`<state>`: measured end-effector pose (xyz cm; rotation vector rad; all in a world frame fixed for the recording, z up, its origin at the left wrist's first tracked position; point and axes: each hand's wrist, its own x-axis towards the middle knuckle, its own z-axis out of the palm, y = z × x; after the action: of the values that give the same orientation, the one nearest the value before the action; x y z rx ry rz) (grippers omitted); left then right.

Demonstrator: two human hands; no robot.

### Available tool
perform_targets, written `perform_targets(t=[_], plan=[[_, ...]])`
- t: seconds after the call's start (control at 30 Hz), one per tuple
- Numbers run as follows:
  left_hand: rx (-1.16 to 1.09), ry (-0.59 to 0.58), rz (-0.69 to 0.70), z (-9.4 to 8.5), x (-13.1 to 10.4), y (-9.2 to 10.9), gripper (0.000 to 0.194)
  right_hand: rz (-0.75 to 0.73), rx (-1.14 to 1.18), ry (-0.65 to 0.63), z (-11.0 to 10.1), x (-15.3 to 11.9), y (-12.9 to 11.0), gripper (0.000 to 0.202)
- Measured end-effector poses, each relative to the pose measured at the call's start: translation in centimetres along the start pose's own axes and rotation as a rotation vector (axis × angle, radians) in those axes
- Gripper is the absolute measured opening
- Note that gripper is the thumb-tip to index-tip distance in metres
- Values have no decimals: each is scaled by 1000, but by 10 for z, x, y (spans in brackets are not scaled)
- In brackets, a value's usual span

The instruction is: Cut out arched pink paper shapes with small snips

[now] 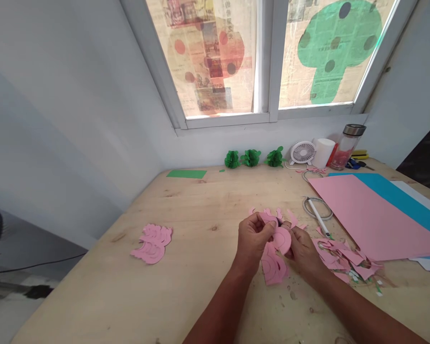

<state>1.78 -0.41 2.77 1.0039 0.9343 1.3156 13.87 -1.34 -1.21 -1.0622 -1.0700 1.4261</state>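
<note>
Over the wooden table, my left hand (pixel 252 239) pinches a pink paper piece with rounded lobes (pixel 282 240). My right hand (pixel 301 246) is closed on the same piece from its right side, and the two hands nearly meet. Between them shows a small dark object, partly hidden, too small to name. Under the hands lies another pink cut paper piece (pixel 272 267) with curved slits. Thin pink offcuts (pixel 291 217) are scattered just beyond the fingers. Further left on the table rests a group of pink scalloped paper cutouts (pixel 153 242).
Pink scraps (pixel 344 258) are heaped right of my hands, near a white pen (pixel 318 217). Large pink (pixel 376 215) and blue sheets (pixel 397 196) lie at the right. Along the wall stand green paper figures (pixel 251 157), a small fan (pixel 302 153) and a bottle (pixel 347 147).
</note>
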Motion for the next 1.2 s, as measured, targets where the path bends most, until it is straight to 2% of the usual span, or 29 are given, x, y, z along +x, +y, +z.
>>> perform_targets(t=[0.27,0.83,1.07,1.2], plan=[[22,-10,-18,-4,5,-2,16,-25,-130,-16,-3,2,0,54],[115,-99,-54,-13,6,9,14,-26,-99,-128,-4,2,-5,41],[107,-112,-71,-15,8,9,16,-49,-173,-96,-1,0,-8,39],[92,-46,-30,-14,8,7,17,27,-53,-32,-1,1,-6,41]])
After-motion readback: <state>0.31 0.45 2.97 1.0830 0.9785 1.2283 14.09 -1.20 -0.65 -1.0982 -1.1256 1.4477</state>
